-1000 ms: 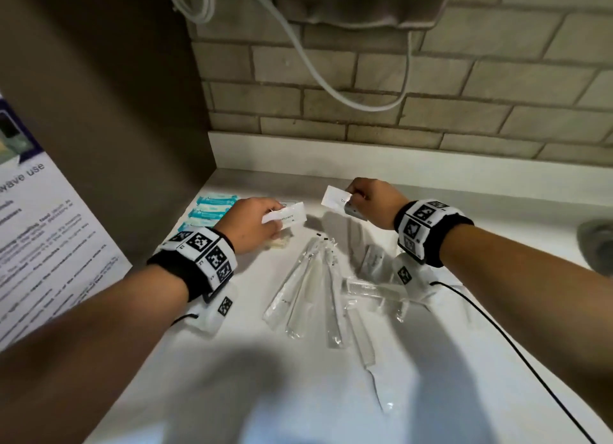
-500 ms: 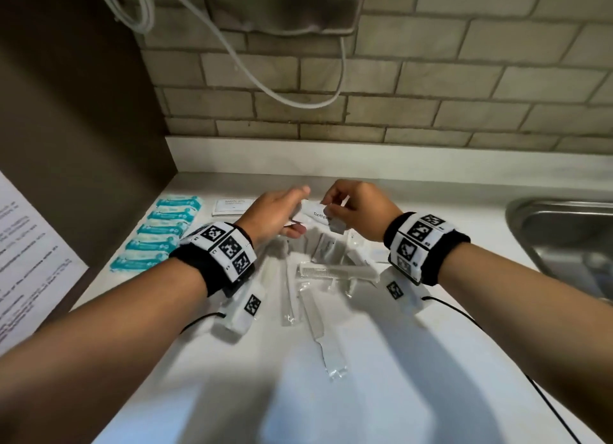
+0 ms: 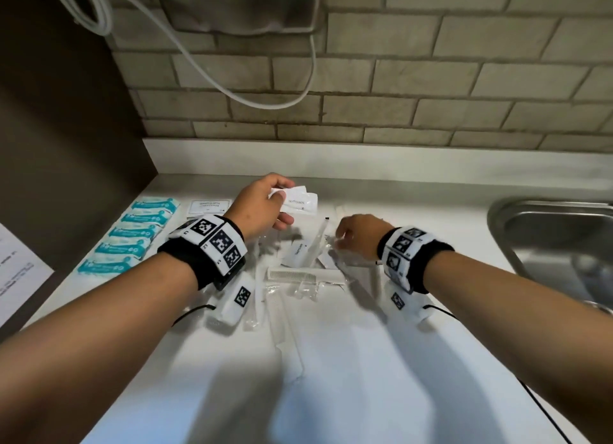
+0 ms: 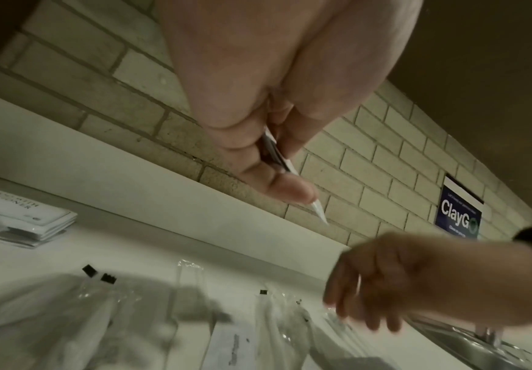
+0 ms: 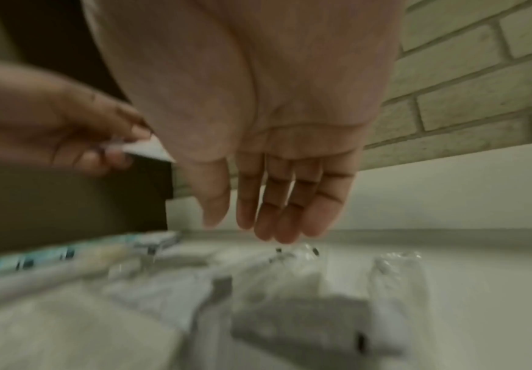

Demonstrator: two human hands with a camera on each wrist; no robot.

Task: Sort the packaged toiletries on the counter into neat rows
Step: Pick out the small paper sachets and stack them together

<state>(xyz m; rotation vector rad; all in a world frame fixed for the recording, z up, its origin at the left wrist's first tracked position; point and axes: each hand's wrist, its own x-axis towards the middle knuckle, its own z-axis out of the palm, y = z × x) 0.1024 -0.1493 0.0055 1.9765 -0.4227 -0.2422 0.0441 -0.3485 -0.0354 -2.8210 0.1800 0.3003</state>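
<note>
My left hand (image 3: pixel 265 201) holds two small white sachets (image 3: pixel 298 201) above the back of the white counter (image 3: pixel 348 360); in the left wrist view the sachets (image 4: pixel 277 152) show edge-on between thumb and fingers. My right hand (image 3: pixel 355 238) hangs open, fingers straight and pointing down (image 5: pixel 277 205), just over a heap of clear-wrapped toiletries (image 3: pixel 308 261). In the heap lie another white sachet (image 3: pixel 297 252) and a wrapped white comb (image 3: pixel 298 275). A column of teal packets (image 3: pixel 132 234) and a stack of flat white packets (image 3: pixel 207 208) sit at the left.
A steel sink (image 3: pixel 557 238) lies at the right. A dark panel (image 3: pixel 66 145) walls off the left side, with a printed sheet (image 3: pixel 16 274) below it. A brick wall (image 3: pixel 431 78) with a white upstand closes the back; a cable (image 3: pixel 232 88) hangs above.
The sachet my right hand held is now in my left hand with the other one. My right hand has let go, opened and dropped towards the heap.
</note>
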